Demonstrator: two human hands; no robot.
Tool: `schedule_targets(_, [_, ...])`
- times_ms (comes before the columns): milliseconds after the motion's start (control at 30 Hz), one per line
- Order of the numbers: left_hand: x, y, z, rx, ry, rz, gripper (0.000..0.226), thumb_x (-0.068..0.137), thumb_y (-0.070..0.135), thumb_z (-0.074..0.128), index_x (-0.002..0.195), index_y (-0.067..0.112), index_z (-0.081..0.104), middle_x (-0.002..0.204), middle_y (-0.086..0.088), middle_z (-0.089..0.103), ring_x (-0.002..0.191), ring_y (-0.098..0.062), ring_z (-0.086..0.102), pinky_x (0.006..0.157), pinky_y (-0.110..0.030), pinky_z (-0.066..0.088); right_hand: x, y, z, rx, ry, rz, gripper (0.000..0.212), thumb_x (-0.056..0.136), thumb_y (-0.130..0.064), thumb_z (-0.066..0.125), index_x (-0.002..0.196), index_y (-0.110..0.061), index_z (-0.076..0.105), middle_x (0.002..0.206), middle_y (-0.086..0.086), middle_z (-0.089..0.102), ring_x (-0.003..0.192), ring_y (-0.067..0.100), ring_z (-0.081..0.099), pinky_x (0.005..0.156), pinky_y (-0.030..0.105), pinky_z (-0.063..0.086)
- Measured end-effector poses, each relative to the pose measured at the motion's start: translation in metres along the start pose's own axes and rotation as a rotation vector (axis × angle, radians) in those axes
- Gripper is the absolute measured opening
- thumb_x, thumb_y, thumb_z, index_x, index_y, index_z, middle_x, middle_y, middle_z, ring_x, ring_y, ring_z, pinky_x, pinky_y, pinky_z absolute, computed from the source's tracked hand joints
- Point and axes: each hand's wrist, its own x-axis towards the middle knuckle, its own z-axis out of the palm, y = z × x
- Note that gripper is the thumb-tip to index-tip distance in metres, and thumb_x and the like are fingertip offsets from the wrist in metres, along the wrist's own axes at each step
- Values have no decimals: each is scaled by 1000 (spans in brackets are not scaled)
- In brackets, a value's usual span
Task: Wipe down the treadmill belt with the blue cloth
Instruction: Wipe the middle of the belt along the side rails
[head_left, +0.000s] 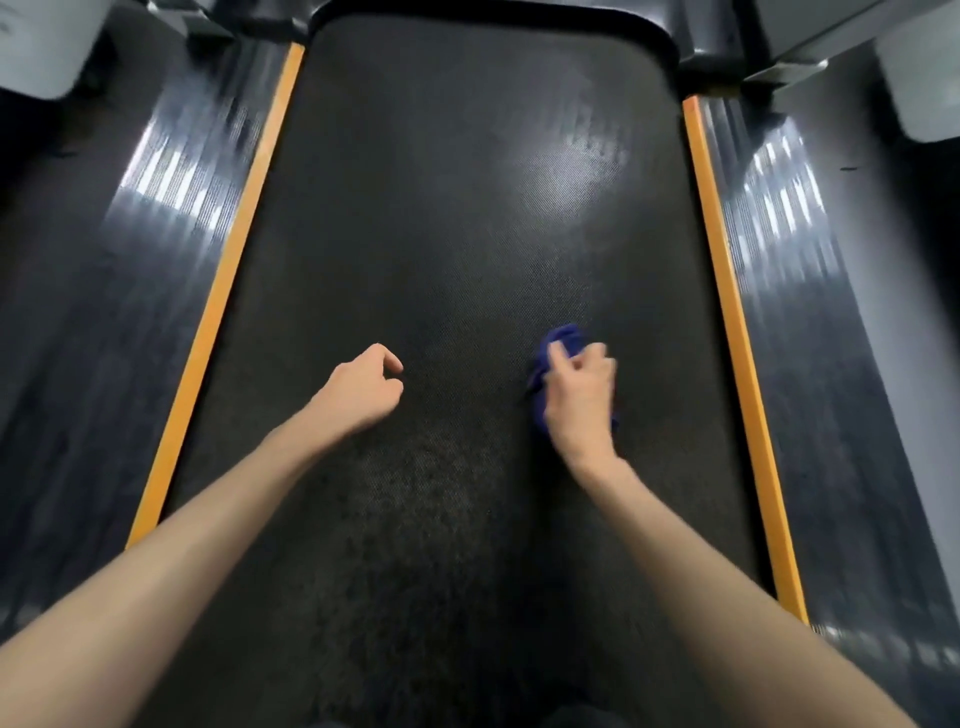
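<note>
The blue cloth (563, 340) is bunched up in my right hand (579, 395). My fingers and thumb are curled around it, so I have a good hold of it. A bit of cloth pokes out past my fingers, and more of it shows along the thumb side of my hand. The cloth and my hand are down on the treadmill belt (441, 208), a little to the right of the middle. This hand looks a bit blurry, so I cannot see each finger well.

My left hand (363, 387) is out over the belt too, a little to the left of the middle. It has nothing in it. The fingers are bent in loosely, and the thumb is close to the first finger. I cannot tell if this hand is touching the belt or just above it. My two hands are apart, with bare belt between them. Both of my arms are bare and reach out from the bottom of the view.

The belt is dark and bumpy. It runs from me up to the far end, where it goes under a dark cover (493, 8). There is a bright shiny spot (561, 176) on the belt, farther up on the right side.

An orange strip runs along each side of the belt, one on the left (218, 312) and one on the right (727, 312). Outside the strips are dark side rails with lines on them, left (130, 260) and right (810, 312). Light shines on both rails.
</note>
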Motion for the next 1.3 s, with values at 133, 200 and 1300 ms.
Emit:
schedule_targets(133, [-2,-12,-4,-78,62,-66,20,92,18,42,111,18,49,102,-4,56,90,-19,51,76,-29,38,-21,-12,17,-201,-246,-955,45,75,-12,62,119,-8,55,93,10,43,72,29,50,60,35,47])
schedule_targets(200, [-5,-22,-7,-51,65,-89,15,93,16,41,105,16,51,97,-2,55,89,-19,50,74,-29,37,9,1,13,-294,-115,-853,37,78,-13,56,115,-10,59,90,12,50,69,31,53,57,35,45])
schedule_targets(1300, [-57,-90,-48,-246,416,-51,37,98,27,35,66,9,29,66,-12,30,62,-21,29,61,-28,23,-10,-97,60,166,-256,-192,48,87,8,41,135,3,43,146,16,36,137,31,31,113,33,18])
